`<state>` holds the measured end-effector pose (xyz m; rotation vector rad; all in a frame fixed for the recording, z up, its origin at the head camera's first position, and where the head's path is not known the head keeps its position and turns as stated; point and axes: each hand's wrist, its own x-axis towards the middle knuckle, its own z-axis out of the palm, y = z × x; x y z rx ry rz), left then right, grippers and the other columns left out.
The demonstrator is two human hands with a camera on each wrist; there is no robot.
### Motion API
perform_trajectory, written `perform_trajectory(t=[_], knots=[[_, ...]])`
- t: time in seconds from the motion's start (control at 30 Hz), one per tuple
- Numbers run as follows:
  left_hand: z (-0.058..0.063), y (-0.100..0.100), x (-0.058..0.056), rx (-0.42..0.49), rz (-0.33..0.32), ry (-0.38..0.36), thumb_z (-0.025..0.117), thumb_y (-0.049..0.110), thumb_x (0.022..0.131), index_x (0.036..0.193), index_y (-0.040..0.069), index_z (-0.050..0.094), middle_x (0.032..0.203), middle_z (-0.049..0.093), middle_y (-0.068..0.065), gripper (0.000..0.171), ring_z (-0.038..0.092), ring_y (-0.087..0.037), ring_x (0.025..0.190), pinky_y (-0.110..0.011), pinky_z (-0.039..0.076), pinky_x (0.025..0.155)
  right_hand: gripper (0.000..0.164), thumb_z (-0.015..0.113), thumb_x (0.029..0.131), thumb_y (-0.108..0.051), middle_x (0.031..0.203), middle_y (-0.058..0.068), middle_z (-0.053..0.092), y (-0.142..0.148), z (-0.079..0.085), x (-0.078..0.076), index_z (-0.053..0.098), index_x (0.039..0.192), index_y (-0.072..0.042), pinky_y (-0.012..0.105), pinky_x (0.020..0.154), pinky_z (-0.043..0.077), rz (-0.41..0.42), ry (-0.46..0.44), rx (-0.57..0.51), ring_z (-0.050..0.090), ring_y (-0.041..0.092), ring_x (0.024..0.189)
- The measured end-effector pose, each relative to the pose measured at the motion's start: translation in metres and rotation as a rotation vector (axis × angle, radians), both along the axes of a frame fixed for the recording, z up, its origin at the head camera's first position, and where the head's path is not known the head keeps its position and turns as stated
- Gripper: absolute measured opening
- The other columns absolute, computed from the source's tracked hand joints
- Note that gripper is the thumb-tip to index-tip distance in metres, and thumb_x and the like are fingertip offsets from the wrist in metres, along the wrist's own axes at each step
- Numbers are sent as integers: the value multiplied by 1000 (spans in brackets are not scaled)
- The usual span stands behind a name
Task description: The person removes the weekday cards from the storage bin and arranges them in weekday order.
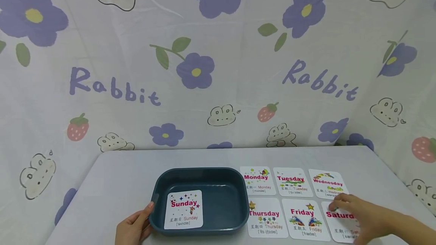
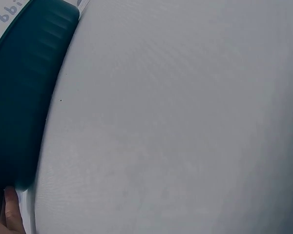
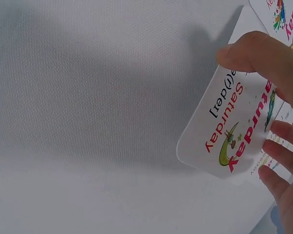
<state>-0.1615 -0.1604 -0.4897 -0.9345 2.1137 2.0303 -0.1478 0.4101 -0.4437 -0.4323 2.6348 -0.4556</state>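
A dark teal plastic tray (image 1: 225, 203) stands on the table with a white "Sunday" card (image 1: 184, 220) lying inside it, toward its left end. My left hand (image 1: 133, 227) holds the tray's left end, thumb at the rim and fingers lower against the outer wall. In the left wrist view its fingers (image 2: 12, 209) meet the tray's end. My right hand (image 1: 366, 214) spans a "Saturday" card (image 3: 219, 131). The thumb is at the card's near edge and the fingertips at its far edge, covering part of the print.
Left of the Saturday card lie the Friday card (image 1: 308, 230) and Thursday card (image 1: 267, 231). Behind them are Monday (image 1: 257, 190), Tuesday (image 1: 293, 192) and Wednesday (image 1: 323, 190) cards. A patterned cloth (image 1: 218, 48) hangs behind the white table (image 1: 119, 173).
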Motion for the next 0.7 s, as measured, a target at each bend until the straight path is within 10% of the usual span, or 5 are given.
perform_trajectory(t=[0.4,0.7], knots=[[-3,-1,0,-13,-15,-14,71,58,68,108,-12,59,101,64,-27,82,69,-21,71,-26,55,59,78,85,47,-49,131,7,41,0,-3,-3,51,116,-36,72,78,38,-58,-58,31,45,34,104],[-3,0,0,-27,-20,-22,71,60,67,109,-12,58,108,59,-30,84,69,-28,78,-27,55,58,56,83,56,-44,123,2,51,-2,2,-4,57,104,-35,64,80,44,-61,61,116,52,28,100]])
